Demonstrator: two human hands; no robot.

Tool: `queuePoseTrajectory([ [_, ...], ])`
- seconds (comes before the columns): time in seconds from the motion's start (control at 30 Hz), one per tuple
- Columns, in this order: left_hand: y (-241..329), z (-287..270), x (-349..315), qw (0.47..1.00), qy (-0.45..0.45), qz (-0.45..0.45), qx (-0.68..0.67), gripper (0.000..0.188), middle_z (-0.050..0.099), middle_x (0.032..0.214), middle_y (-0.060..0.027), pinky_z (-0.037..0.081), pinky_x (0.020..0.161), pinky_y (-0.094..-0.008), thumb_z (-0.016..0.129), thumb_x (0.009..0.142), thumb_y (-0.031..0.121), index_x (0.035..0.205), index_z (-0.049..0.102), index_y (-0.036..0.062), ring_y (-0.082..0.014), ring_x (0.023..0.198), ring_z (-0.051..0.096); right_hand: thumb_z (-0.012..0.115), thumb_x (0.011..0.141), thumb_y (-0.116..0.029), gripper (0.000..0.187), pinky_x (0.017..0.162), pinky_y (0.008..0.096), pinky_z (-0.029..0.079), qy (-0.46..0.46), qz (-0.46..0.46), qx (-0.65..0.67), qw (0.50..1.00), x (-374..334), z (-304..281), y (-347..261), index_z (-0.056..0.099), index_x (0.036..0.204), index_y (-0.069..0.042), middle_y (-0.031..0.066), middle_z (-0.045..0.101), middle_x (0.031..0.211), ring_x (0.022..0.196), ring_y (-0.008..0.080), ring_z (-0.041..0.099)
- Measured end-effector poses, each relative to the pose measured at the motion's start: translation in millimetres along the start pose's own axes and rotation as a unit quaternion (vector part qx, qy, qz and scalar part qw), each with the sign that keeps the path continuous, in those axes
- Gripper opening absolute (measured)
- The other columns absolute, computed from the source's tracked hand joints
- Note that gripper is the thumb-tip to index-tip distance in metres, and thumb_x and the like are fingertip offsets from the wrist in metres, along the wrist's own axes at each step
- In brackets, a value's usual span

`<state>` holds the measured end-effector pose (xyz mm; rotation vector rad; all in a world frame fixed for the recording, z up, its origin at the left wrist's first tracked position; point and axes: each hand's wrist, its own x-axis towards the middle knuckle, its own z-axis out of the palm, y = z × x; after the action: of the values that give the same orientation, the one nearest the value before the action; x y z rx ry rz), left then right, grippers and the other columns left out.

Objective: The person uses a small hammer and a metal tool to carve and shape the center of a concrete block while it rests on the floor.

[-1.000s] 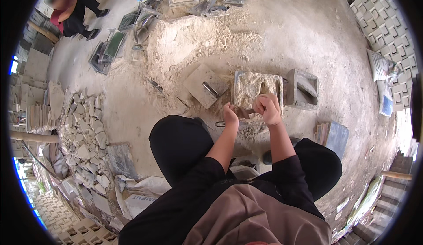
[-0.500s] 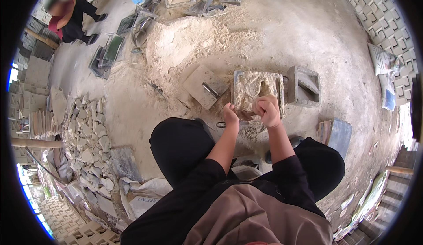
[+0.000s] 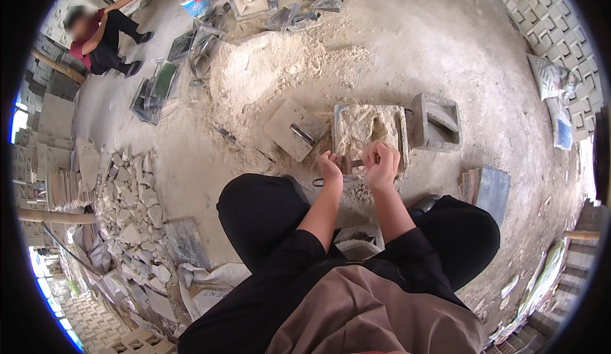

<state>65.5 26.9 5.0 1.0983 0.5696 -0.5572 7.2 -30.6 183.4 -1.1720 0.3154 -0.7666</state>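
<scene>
In front of me stands a square mould [image 3: 404,139] filled with pale, crumbly mortar [image 3: 356,125] whose surface is uneven. My right hand [image 3: 382,163] is closed round a hammer [image 3: 348,165] with a brown head, held low over the mould's near side. At the near left corner, my left hand [image 3: 330,168] has its fingers curled against the edge; what they grip is hidden. A flat square plate with a metal bar handle [image 3: 302,134] lies to the left. Right of the mould, a grey concrete block mould [image 3: 438,123] with a slanted bar rests on the floor.
Loose sandy mix [image 3: 254,67] is heaped beyond the mould. Metal mould parts [image 3: 156,86] and a bucket [image 3: 194,2] lie further off. Broken pieces [image 3: 130,217] pile up at left; thin boards [image 3: 487,191] stand at right. A person [image 3: 105,39] sits at far left.
My right hand has shifted slightly, its wrist turned, and the hammer's head now shows more plainly beside it. The left hand stays at the mould's corner. The view has tilted a little.
</scene>
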Motion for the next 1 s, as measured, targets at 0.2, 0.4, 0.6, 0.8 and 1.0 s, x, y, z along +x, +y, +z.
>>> queuePoseTrajectory([
  [0.2, 5.8, 4.0, -6.8, 1.000, -0.017, -0.008, -0.007, 0.047, 0.047, 0.119, -0.0121, 0.032, 0.087, -0.0278, 0.031, 0.087, 0.037, 0.121, 0.042, 0.0056, -0.0185, 0.096, 0.046, 0.033, 0.082, -0.016, 0.033, 0.040, 0.0247, 0.021, -0.037, -0.017, -0.081, 0.996, -5.2, 4.7, -0.1, 0.032, 0.051, -0.004, 0.0026, 0.032, 0.047, 0.042, 0.0099, 0.030],
  [0.4, 10.2, 8.6, -12.2, 0.999, -0.003, -0.023, -0.025, 0.048, 0.048, 0.118, -0.0136, 0.032, 0.088, -0.0289, 0.031, 0.085, 0.038, 0.120, 0.043, 0.0073, -0.0196, 0.098, 0.046, 0.033, 0.082, -0.016, 0.033, 0.041, 0.0249, 0.021, -0.043, -0.015, -0.068, 0.997, -4.4, 5.1, 2.8, 0.034, 0.051, -0.004, 0.0032, 0.034, 0.047, 0.042, 0.0100, 0.029],
  [0.6, 9.0, 2.4, -20.0, 1.000, 0.022, -0.009, -0.019, 0.047, 0.054, 0.110, -0.0156, 0.034, 0.087, -0.0283, 0.033, 0.082, 0.036, 0.114, 0.047, 0.0051, -0.0210, 0.097, 0.050, 0.034, 0.082, -0.017, 0.032, 0.041, 0.0248, 0.022, -0.042, -0.019, -0.033, 0.998, -9.7, 3.8, -5.2, 0.034, 0.052, -0.004, 0.0032, 0.035, 0.047, 0.043, 0.0100, 0.029],
  [0.8, 16.8, 8.7, -18.0, 0.999, 0.033, -0.015, -0.008, 0.046, 0.055, 0.102, -0.0122, 0.035, 0.085, -0.0286, 0.031, 0.084, 0.034, 0.116, 0.045, 0.0043, -0.0196, 0.098, 0.048, 0.033, 0.081, -0.017, 0.032, 0.041, 0.0248, 0.022, -0.001, 0.019, -0.028, 0.999, 1.2, 2.3, -6.9, 0.033, 0.052, -0.005, 0.0028, 0.033, 0.047, 0.042, 0.0101, 0.030],
  [1.0, 11.5, 3.4, -9.6, 0.999, 0.029, -0.020, 0.002, 0.045, 0.052, 0.109, -0.0119, 0.035, 0.083, -0.0277, 0.033, 0.083, 0.035, 0.115, 0.046, 0.0061, -0.0198, 0.094, 0.050, 0.033, 0.083, -0.019, 0.034, 0.041, 0.0251, 0.021, -0.014, -0.010, -0.018, 1.000, 2.6, -3.6, 0.7, 0.032, 0.052, -0.005, 0.0029, 0.033, 0.047, 0.042, 0.0098, 0.027],
])
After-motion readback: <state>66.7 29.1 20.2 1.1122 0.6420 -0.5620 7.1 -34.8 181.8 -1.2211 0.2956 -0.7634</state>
